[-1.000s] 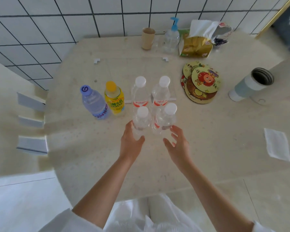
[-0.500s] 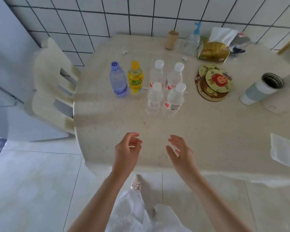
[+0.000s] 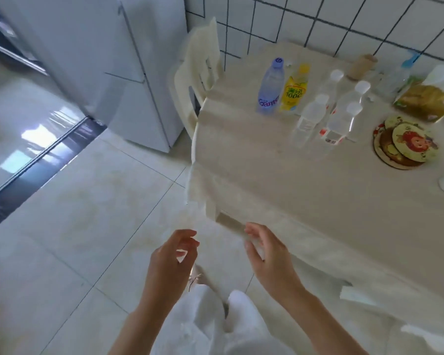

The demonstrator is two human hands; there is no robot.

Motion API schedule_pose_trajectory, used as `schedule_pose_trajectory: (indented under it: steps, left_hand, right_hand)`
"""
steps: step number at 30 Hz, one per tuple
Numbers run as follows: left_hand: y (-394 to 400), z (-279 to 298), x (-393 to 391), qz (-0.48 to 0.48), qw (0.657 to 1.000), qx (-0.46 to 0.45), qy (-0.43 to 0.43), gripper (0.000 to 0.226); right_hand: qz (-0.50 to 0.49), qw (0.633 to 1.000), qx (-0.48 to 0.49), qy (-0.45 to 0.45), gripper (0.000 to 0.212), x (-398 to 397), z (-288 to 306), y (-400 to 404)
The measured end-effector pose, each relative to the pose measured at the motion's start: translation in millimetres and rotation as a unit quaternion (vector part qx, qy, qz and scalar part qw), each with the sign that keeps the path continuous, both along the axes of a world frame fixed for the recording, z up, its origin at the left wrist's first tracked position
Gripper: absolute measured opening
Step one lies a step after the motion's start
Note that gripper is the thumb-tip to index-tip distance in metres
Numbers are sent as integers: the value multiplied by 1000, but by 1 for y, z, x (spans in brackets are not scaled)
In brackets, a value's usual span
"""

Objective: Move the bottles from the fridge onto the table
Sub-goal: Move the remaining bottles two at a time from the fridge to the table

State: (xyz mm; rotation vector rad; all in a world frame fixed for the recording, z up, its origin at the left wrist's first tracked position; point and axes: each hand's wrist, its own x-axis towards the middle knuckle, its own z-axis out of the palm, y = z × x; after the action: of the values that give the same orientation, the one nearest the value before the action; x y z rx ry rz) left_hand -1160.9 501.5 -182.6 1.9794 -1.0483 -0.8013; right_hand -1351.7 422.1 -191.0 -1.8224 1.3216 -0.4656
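Several bottles stand on the beige table (image 3: 305, 190): a pale blue bottle (image 3: 270, 88), a yellow bottle (image 3: 294, 90) beside it, and several clear white-capped water bottles (image 3: 340, 121) grouped to their right. The white fridge (image 3: 108, 60) stands at the upper left with its doors closed. My left hand (image 3: 173, 262) and my right hand (image 3: 267, 254) hang empty with fingers apart, low in the view, off the table's near corner and over the floor.
A cream plastic chair (image 3: 200, 73) sits between the fridge and the table. On the table are round cartoon coasters (image 3: 405, 142), a tissue pack (image 3: 428, 98), a paper cup (image 3: 362, 66) and a pump bottle (image 3: 400, 75). Tiled floor (image 3: 87, 226) lies open to the left.
My hands have let go of the two front clear bottles and drawn back off the table. The view has swung left, bringing the fridge and floor into sight.
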Motion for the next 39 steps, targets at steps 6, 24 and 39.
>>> schedule_pose_trajectory:
  steps: [6, 24, 39]
  left_hand:
    - [74, 3, 53, 117, 993, 7, -1, 29]
    - [282, -1, 314, 285, 957, 55, -8, 24]
    - [186, -1, 491, 223, 973, 66, -2, 20]
  right_hand:
    - [123, 992, 37, -14, 33, 70, 13, 51]
    - [266, 961, 70, -7, 32, 387, 8, 170]
    - [250, 966, 68, -5, 32, 557, 3, 98]
